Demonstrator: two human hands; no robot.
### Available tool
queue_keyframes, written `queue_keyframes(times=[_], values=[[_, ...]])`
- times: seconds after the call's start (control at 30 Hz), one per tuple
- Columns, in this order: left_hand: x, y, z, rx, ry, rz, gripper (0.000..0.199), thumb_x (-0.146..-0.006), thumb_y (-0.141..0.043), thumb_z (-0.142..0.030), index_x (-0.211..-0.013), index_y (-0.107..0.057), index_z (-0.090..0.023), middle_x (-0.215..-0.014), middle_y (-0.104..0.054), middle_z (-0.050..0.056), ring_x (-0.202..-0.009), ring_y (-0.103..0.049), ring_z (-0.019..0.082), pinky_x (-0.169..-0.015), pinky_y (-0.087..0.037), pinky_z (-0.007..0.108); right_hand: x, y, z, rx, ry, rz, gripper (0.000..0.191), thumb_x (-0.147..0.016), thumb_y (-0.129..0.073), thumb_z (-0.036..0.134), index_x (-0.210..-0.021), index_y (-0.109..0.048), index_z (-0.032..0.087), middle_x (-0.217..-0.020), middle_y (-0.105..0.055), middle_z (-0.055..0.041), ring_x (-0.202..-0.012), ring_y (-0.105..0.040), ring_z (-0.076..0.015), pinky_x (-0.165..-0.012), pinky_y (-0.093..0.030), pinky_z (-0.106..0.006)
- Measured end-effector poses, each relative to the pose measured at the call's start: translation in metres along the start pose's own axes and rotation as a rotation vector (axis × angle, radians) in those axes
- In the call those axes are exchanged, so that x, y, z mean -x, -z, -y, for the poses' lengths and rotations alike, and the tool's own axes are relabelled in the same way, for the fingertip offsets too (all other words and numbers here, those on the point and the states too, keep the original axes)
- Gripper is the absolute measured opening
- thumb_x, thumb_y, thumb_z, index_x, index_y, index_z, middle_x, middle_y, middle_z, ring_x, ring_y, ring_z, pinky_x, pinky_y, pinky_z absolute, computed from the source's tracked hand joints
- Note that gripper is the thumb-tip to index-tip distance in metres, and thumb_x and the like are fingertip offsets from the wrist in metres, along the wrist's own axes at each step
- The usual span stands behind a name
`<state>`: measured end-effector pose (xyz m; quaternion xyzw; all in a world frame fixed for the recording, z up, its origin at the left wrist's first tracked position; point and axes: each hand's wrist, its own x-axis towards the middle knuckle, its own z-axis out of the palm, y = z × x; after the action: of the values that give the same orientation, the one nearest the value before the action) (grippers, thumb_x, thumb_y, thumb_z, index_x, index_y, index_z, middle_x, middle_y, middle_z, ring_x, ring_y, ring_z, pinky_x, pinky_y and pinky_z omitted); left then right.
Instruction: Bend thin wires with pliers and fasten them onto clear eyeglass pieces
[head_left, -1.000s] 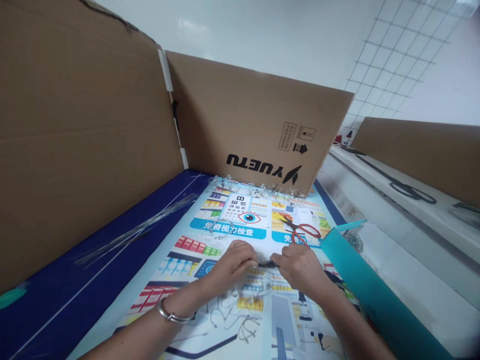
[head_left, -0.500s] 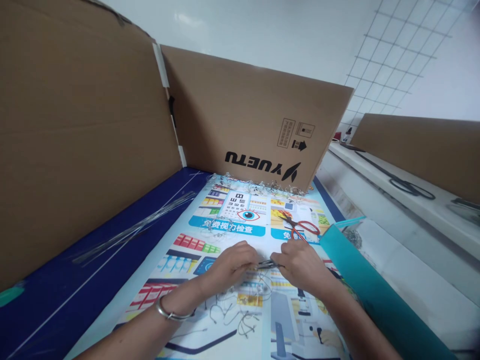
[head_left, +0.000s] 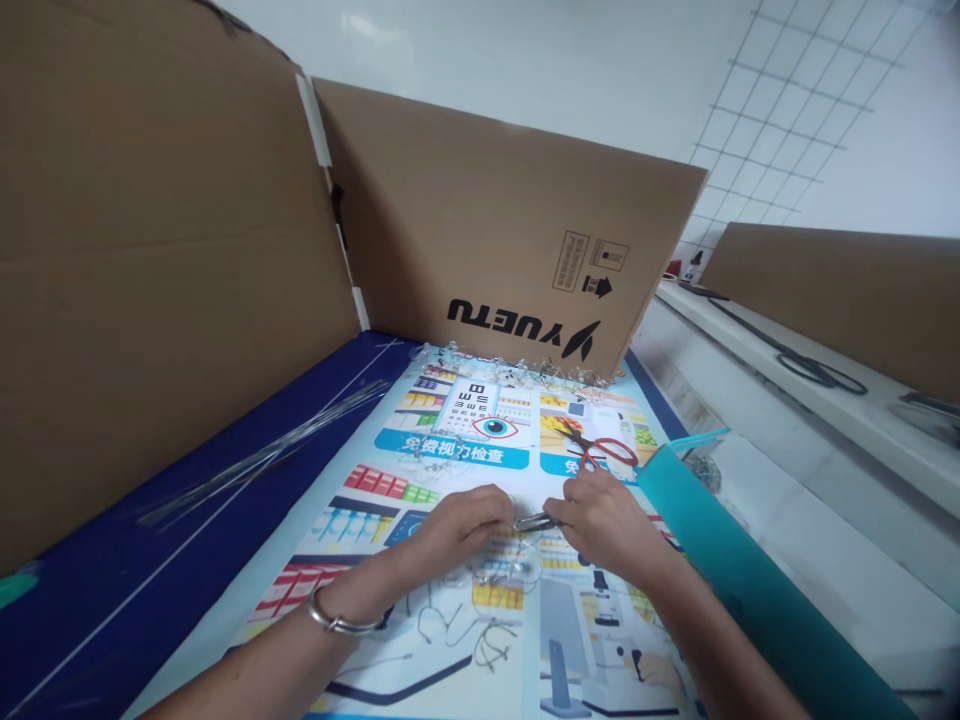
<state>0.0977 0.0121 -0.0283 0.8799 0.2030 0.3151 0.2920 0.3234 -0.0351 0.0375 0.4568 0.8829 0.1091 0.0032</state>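
Pliers, small and metal, lay between the two hands in the head view, the only view to hand, above the middle of a printed poster. Right hand: fingers curled closed around the handle end. Left hand: fingertips drawn together in a pinch, apparently on a small piece at the pliers' tips, too fine to make out. Could not tell whether the tips themselves met.

Step in hand, by my reading: close work on that piece with the tool. Next move seemed to call for a steady left pinch and a measured right grip, clear of the beaded wire just below.

Surface: poster over dark blue cloth; loose wires near the left forearm; red-handled scissors just beyond the right hand; a row of clear beaded bits along the foot of the cardboard panel. Thin strips lay off to the left, a teal-sided box stood at right.

Room: white ledge with a small bottle, wire grid on a pale wall.
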Motion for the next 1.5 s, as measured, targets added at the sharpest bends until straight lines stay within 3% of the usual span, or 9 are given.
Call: queue_keyframes(times=[0.27,0.67,1.5], values=[[0.001,0.000,0.001,-0.025,-0.020,0.018,0.018,-0.084,-0.042,-0.005,-0.082,-0.055,-0.017,-0.082,-0.058,0.003,-0.079,-0.053,0.014,-0.070,-0.042,0.024,0.000,-0.003,0.001,0.025,0.032,0.000,0.015,-0.084,-0.045,0.018,-0.076,-0.058,0.021,-0.068,-0.052,-0.0027,-0.073,-0.040,-0.0167,-0.064,-0.020,-0.032],[0.002,-0.001,-0.001,-0.073,-0.182,-0.011,0.023,-0.082,-0.039,-0.004,-0.087,-0.058,-0.017,-0.088,-0.063,0.006,-0.084,-0.057,0.015,-0.072,-0.045,0.025,-0.003,-0.009,0.006,0.016,0.063,-0.007,0.019,-0.088,-0.042,0.019,-0.082,-0.060,0.021,-0.070,-0.053,-0.0032,-0.073,-0.040,-0.0168,-0.064,-0.021,-0.033],[0.002,0.002,-0.007,-0.123,-0.147,0.040,0.023,-0.084,-0.038,-0.006,-0.087,-0.057,-0.018,-0.090,-0.063,0.005,-0.084,-0.057,0.015,-0.072,-0.046,0.026,-0.004,-0.015,0.007,-0.029,0.040,0.021,0.013,-0.081,-0.048,0.016,-0.074,-0.058,0.020,-0.068,-0.055,-0.0017,-0.068,-0.042,-0.0155,-0.060,-0.022,-0.031]])
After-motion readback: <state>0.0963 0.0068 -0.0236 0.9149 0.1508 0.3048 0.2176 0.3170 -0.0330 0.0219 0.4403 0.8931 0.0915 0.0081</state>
